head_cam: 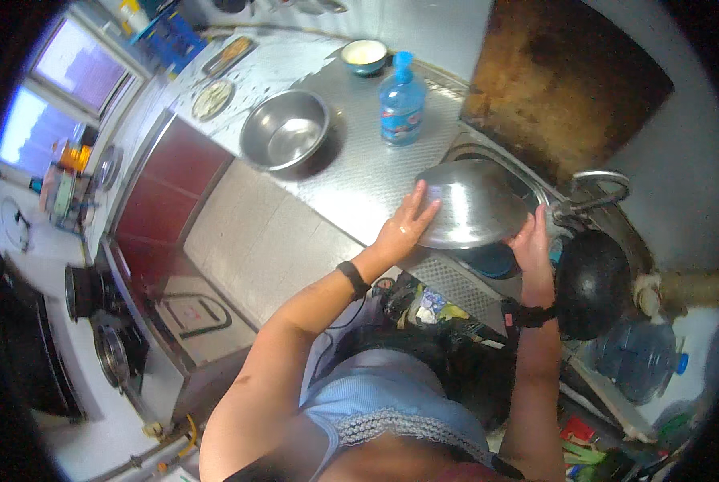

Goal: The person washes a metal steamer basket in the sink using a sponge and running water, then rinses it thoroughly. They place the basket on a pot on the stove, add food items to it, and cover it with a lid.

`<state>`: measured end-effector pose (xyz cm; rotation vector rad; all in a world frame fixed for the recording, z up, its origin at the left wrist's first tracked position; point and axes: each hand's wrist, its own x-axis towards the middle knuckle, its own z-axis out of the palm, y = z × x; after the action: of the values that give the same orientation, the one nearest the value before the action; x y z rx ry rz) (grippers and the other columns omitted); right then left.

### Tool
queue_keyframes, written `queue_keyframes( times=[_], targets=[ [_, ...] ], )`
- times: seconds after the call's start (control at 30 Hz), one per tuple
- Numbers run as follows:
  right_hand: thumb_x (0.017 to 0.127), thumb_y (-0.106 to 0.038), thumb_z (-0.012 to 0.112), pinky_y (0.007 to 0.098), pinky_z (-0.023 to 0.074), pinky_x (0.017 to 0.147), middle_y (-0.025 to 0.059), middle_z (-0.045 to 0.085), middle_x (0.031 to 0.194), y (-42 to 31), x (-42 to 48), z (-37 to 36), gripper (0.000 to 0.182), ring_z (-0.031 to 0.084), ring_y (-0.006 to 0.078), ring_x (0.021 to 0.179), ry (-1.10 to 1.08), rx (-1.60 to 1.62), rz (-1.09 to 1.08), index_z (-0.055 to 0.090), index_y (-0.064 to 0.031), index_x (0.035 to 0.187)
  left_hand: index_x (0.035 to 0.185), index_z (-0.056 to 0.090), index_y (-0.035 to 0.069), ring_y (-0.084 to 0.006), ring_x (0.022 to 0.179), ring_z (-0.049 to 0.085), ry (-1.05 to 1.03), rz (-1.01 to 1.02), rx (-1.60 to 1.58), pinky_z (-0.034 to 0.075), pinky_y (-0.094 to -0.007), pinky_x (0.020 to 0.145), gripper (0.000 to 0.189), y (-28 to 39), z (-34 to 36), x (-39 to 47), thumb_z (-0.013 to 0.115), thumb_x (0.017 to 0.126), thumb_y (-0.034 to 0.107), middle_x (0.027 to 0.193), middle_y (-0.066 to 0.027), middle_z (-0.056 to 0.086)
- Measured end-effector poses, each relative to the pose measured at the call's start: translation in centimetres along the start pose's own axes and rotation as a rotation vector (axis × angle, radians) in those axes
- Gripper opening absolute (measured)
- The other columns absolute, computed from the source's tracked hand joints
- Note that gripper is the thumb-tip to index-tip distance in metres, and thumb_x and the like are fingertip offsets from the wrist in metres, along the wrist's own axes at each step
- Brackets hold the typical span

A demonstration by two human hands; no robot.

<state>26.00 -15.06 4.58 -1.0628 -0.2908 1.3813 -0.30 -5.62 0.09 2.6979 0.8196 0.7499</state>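
Observation:
Both hands hold a stainless steel bowl (474, 205) over the sink (537, 187), its rounded outside showing. My left hand (404, 226) has its fingers spread on the bowl's left side, and my right hand (531, 241) grips the rim at the right. Left of them, a second steel bowl (287, 132) stands on the metal countertop (359, 175). Behind the held bowl is a blue detergent bottle (402, 105). At the back stands a bowl with pale contents (364, 57). Under the held bowl, part of a dark blue vessel (489, 262) shows in the sink.
A curved metal faucet (597, 187) rises at the sink's right, beside a black wok (594, 283) and a large plastic water bottle (639, 358). A plate of pale food (213, 99) and a tray (230, 55) lie on the left counter. An open bag of rubbish (435, 304) is below the sink edge.

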Motion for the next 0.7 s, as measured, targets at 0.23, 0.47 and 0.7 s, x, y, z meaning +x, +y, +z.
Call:
queue_keyframes(
  times=[0.23, 0.47, 0.7],
  targets=[
    [0.088, -0.016, 0.049, 0.0348, 0.0389, 0.089, 0.0108, 0.055, 0.111, 1.8, -2.5, 0.1, 0.032, 0.052, 0.0226, 0.101, -0.011, 0.011, -0.129, 0.049, 0.0015, 0.114, 0.127, 0.04, 0.026, -0.0432, 0.114, 0.041, 0.005, 0.073, -0.007, 0.046, -0.04, 0.087, 0.053, -0.4, -1.2, -1.4, 0.047, 0.078, 0.006, 0.14, -0.0171, 0.021],
    [0.087, -0.018, 0.052, 0.033, 0.042, 0.085, 0.0097, 0.057, 0.108, 4.9, -6.0, 1.4, 0.031, 0.055, 0.0207, 0.096, 0.063, -0.011, -0.201, 0.049, 0.0008, 0.112, 0.129, 0.037, 0.031, -0.0452, 0.113, 0.04, 0.108, 0.235, 0.026, 0.054, -0.0381, 0.072, 0.064, -1.5, -2.3, -3.5, 0.05, 0.073, 0.0, 0.141, -0.012, 0.021],
    [0.087, -0.015, 0.052, 0.0313, 0.0437, 0.083, 0.0092, 0.059, 0.102, 9.9, -8.9, 0.1, 0.022, 0.056, 0.0206, 0.094, 0.41, 0.206, -0.126, 0.053, -0.0004, 0.103, 0.132, 0.032, 0.029, -0.033, 0.087, 0.055, -0.123, 0.256, -0.199, 0.052, -0.0383, 0.067, 0.067, -2.8, -4.2, -4.4, 0.047, 0.073, 0.0, 0.143, -0.0109, 0.017]
  ],
)
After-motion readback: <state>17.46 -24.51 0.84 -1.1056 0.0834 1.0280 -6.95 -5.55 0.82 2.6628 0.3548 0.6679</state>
